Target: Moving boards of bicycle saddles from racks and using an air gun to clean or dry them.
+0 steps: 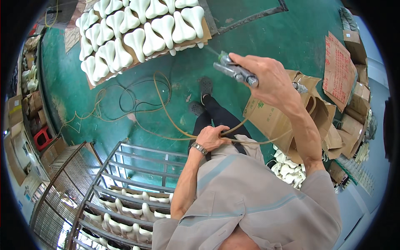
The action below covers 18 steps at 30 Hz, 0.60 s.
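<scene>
Spray gun and hose: The silver metal spray gun (238,74) is at the upper middle right of the frame. The front end points to the upper left. The long, thin, yellowish hose (237,126) curls over the green floor (254,37) at the left and runs across the middle.
Rack: The grey metal rack with long bars (99,178) stands at the lower left. Rows of smooth white pieces (146,211) sit in its lower part.
Board: The flat brown board (206,32) is at the upper left. It is full of smooth white pieces (164,28), wide at one end and thin at the other. The gun is near its right corner, not touching.
Box: The open brown cardboard box (271,125) is right of the middle, with green marks.
Right hand: The right hand (264,77) is curled tight around the gun.
Left hand: The left hand (211,137) is at the middle, fingers bent mostly closed over the hose.
Watch: The shiny metal watch (200,148) is on the left wrist.
</scene>
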Tool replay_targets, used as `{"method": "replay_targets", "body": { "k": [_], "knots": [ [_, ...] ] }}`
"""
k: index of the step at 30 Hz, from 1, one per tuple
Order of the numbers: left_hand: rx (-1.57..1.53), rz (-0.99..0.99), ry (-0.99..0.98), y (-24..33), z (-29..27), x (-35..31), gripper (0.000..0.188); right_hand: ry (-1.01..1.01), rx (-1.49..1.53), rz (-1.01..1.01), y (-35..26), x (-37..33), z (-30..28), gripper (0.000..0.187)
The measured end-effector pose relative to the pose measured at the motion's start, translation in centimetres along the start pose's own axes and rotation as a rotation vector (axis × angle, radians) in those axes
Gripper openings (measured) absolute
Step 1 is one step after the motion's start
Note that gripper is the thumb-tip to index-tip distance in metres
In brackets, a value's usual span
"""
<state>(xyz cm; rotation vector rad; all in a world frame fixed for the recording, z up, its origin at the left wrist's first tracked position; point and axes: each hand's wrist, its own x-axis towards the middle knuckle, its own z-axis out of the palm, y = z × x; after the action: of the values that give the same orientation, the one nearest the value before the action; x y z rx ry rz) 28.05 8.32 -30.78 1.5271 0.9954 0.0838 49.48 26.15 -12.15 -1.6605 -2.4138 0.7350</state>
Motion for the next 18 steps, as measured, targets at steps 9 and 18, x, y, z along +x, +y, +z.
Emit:
{"method": "replay_targets", "body": {
  "k": [9, 18],
  "knots": [
    [-0.034, 0.073, 0.003, -1.3, 2.0, -1.9, 0.054, 0.067, 0.022, 0.055, -1.3, -4.0, 1.8, 0.069],
    [0.048, 0.083, -0.030, -0.5, 3.0, -1.3, 0.053, 0.165, 0.017, 0.111, 1.8, -4.7, 1.0, 0.066]
  ]
}}
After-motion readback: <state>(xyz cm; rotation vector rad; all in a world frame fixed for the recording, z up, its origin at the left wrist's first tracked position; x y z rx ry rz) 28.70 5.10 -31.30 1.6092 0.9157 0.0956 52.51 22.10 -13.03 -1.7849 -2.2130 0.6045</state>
